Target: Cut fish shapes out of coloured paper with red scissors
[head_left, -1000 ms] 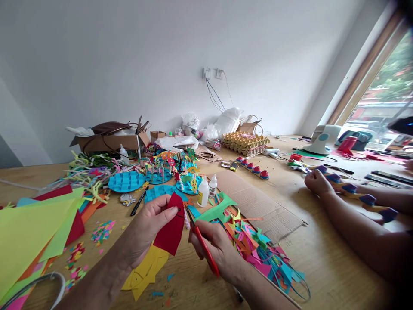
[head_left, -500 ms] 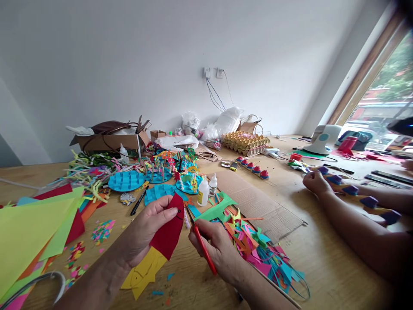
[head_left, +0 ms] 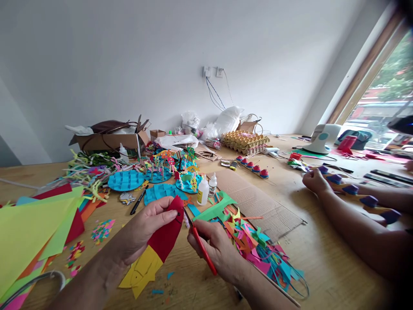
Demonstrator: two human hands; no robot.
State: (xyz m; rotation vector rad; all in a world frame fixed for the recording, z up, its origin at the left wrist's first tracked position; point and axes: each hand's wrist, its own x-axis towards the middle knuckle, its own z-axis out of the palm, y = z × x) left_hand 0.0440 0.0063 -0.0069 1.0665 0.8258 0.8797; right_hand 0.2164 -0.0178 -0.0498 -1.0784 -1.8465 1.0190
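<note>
the red-handled metal scissors could nick the thumb of the left hand or stray into the inked mark, since the blades point up close beside that pinch and thin stock may flex; the curved deep-red paper piece, tapered on top with a black dot and arc, sits gripped between left thumb and fingers, extending below them; the right hand curls tightly round the handles, blade gap unclear

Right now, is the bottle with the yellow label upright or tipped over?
Upright: the bottle stands on its base, with its nozzle pointing up.
</note>
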